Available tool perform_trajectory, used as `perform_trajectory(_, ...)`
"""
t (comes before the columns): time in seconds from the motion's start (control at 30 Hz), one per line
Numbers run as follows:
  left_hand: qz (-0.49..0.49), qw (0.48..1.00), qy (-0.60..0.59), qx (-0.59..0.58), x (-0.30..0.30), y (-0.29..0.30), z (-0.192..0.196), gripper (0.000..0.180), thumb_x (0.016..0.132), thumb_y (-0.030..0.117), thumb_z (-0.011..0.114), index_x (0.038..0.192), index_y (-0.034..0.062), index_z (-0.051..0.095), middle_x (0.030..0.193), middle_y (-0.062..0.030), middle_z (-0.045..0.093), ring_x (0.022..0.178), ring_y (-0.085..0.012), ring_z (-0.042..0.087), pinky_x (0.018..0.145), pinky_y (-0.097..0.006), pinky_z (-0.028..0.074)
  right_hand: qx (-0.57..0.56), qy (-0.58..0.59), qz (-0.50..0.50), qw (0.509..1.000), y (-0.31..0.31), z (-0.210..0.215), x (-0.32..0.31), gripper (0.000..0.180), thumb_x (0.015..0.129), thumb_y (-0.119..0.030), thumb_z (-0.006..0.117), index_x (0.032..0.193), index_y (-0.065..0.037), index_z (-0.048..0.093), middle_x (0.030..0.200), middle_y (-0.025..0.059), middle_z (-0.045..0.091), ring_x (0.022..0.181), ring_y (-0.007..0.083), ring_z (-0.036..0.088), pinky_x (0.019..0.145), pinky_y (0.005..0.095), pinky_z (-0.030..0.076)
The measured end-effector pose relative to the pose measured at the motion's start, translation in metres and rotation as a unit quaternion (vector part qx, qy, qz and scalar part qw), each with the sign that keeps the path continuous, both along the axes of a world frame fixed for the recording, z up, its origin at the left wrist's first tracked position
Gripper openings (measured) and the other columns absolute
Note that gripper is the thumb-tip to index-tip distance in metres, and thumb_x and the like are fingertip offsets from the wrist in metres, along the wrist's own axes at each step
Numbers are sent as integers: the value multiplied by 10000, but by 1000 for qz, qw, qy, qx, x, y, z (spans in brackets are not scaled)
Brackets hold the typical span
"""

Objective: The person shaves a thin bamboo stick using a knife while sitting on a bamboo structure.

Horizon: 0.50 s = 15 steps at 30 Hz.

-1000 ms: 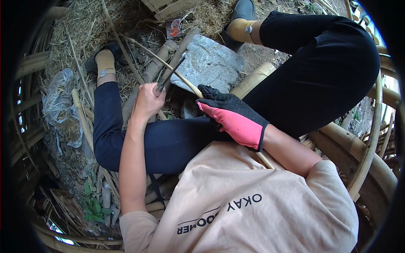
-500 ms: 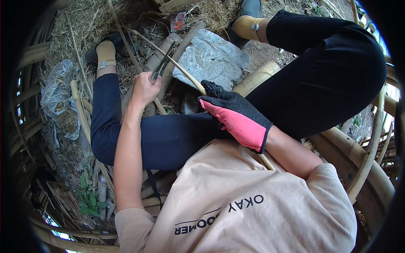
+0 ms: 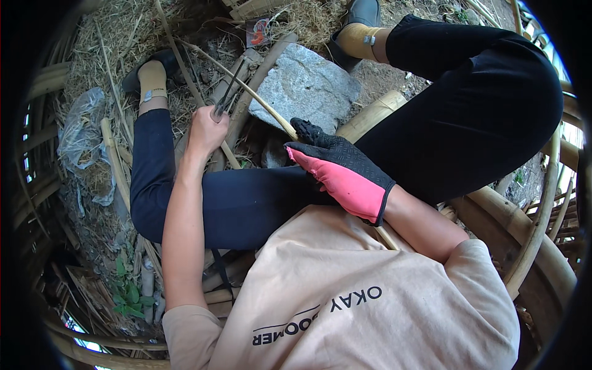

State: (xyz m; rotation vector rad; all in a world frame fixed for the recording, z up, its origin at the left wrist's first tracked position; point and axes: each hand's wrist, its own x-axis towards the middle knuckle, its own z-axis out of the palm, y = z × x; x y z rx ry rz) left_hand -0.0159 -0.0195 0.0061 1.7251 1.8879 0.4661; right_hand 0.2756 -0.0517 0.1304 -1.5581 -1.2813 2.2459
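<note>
My bare left hand (image 3: 208,129) is closed around the handle of a knife, its narrow dark blade (image 3: 229,88) pointing up and away. A long, thin bamboo strip (image 3: 262,102) slants from the far left toward my body, passing close to the blade; whether they touch I cannot tell. My right hand (image 3: 342,169), in a pink and black glove, grips this strip, and its near end (image 3: 387,236) comes out below the glove over my shirt. The strip's middle is hidden by the glove.
A grey stone block (image 3: 305,86) lies beyond my right hand, next to bamboo poles (image 3: 256,80). Dry straw (image 3: 145,31) covers the ground at the far left, with a clear plastic bag (image 3: 81,135) nearby. Curved bamboo (image 3: 524,237) runs along the right side.
My left hand and the knife have shifted slightly left, and the blade stands a little differently. My right hand keeps its grip on the strip, nearly in place.
</note>
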Motion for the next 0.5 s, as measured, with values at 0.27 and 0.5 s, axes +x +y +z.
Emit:
perform_trajectory(0.27,-47,999,-7,15,30,-8,23,206,793,122,577,677,-45,547,597,-235,528,598,-442,566,542,-427,436,20,7,6,1000,0,-1,1,441,971,-363,554,1187,22,546,758,82,579,672,130,486,629,308,433)
perform_trajectory(0.5,28,999,22,-26,-10,9,-8,185,787,123,571,710,-45,586,650,-254,565,652,-432,607,589,-442,461,92,8,-13,996,-4,-1,-2,450,977,-375,545,1188,23,544,765,81,581,687,127,484,641,302,430)
